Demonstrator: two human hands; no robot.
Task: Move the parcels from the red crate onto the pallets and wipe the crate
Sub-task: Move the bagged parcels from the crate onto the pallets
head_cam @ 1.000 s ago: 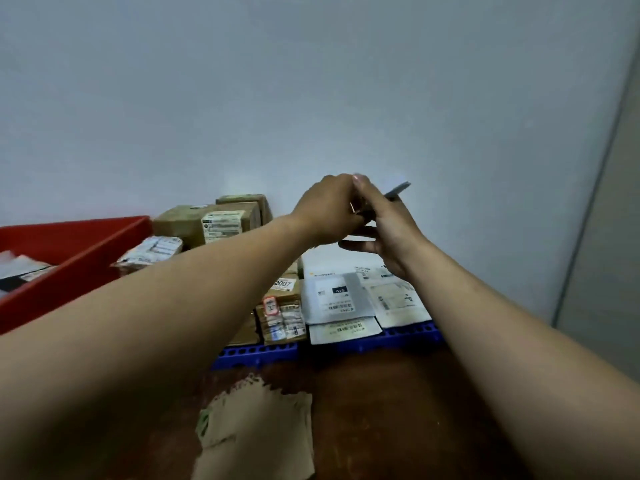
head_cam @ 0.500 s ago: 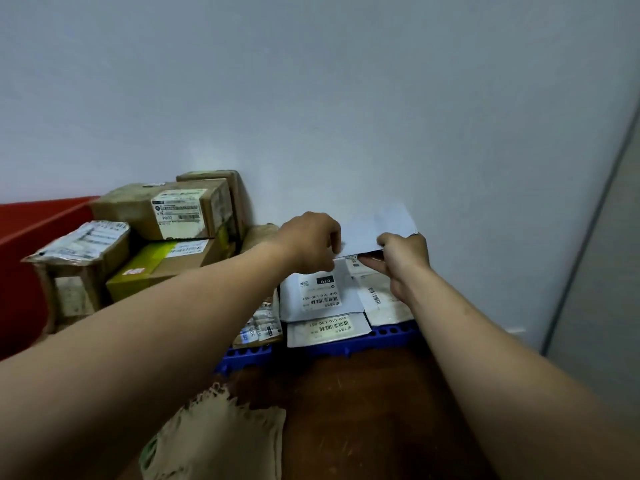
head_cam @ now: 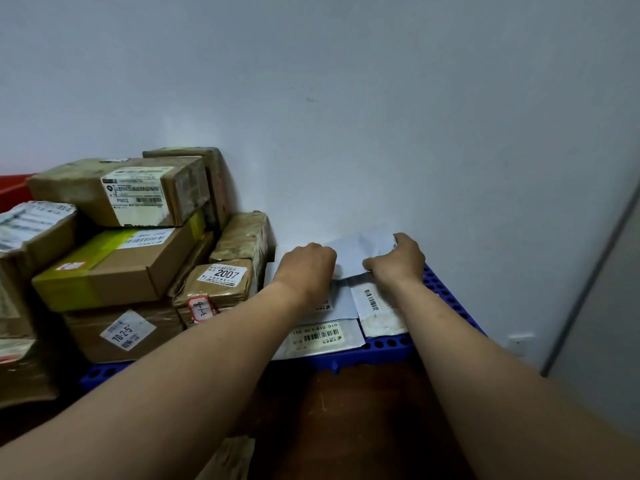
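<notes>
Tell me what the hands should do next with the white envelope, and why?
Probably lower it the last bit and let go. Both the left hand and the right hand grip the envelope, and it is low over the other mailers at the back of the pallet, by the wall.

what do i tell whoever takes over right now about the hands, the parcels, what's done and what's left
Left hand and right hand: both grip the white flat parcel, held low at the back of the blue pallet, close to the wall.
Done: cardboard boxes are stacked on the pallet's left; white mailers lie flat under the hands.
Left: set this parcel down and let go. Only a corner of the red crate shows, far left, so its contents cannot be told; wiping likely remains.
</notes>
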